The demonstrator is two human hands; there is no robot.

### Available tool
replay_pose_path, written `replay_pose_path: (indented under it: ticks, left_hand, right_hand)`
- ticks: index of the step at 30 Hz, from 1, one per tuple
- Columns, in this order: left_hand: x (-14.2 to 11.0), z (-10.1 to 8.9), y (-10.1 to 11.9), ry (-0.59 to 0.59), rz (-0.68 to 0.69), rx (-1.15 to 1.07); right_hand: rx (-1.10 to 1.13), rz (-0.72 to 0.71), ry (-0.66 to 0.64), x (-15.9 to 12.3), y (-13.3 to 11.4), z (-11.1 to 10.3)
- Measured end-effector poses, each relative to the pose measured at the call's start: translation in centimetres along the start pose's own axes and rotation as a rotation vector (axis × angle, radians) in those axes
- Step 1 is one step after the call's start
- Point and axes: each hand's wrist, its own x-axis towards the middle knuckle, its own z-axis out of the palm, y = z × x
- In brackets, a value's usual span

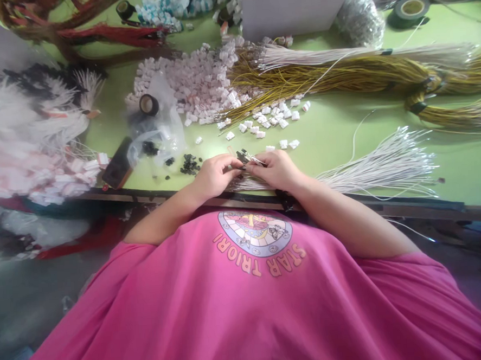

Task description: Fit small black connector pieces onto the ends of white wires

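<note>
My left hand (pixel 216 176) is closed at the table's near edge, thumb and forefinger pinched together. What sits in that pinch is too small to make out. Close by on the right, my right hand (pixel 279 170) is closed on a white wire (pixel 255 159) whose shiny end shows at the fingertips. Small black pieces (pixel 242 155) lie just beyond both sets of fingertips. A bundle of white wires (pixel 370 166) with metal tips spreads out to the right and runs beneath my hands. Left of my left hand is a pile of black pieces (pixel 190 164).
White connector housings (pixel 202 79) are heaped on the green table (pixel 335 125). Behind lie yellow-green wires (pixel 340 79), with a black tape roll (pixel 149 105) on a plastic bag (pixel 168 127). A dark block (pixel 118 163) and finished-looking white wire bunches (pixel 26 133) stand left.
</note>
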Motion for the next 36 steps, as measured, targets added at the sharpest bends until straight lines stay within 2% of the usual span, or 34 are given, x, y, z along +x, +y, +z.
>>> replay_pose_path:
  ticks: [2,4,6,9,14,18,23,27,31,36]
  left_hand:
    - [-0.1,-1.2,-0.4,-0.018,0.015,0.092]
    - [-0.3,-2.8,-1.1,0.007,-0.022,0.249]
    - [-0.5,-4.4,-2.1,0.048,-0.126,0.429]
    - [-0.8,-5.9,-3.6,0.002,-0.252,0.58]
    - [-0.6,-5.7,-4.5,-0.033,-0.229,0.564]
    - [-0.3,-4.8,-2.9,0.017,-0.231,0.388]
    - [0.1,-2.6,0.0,0.015,-0.197,-0.139]
    - [1.0,-0.4,0.2,-0.042,-0.217,-0.434]
    - [1.4,1.0,-0.4,-0.052,-0.287,-0.564]
    - [1.5,1.3,-0.4,-0.007,-0.268,-0.607]
  right_hand:
    - [0.017,-0.058,0.098,-0.1,0.0,-0.1]
    - [0.047,-0.045,0.156,-0.2,-0.3,-0.4]
    - [0.087,0.064,0.124,-0.3,-0.7,-0.8]
    - [0.163,0.215,0.046,-0.3,-1.2,-1.2]
    - [0.298,0.273,-0.023,-0.4,-1.2,-1.3]
    - [0.381,0.313,-0.024,-0.3,-1.0,-1.2]
    - [0.305,0.292,-0.034,-0.3,-1.0,-1.1]
    - [0.22,0.266,-0.024,-0.2,-1.2,-1.1]
    - [0.235,0.264,-0.008,-0.2,-1.4,-1.1]
    - [0.403,0.286,-0.012,-0.4,-1.1,-0.8]
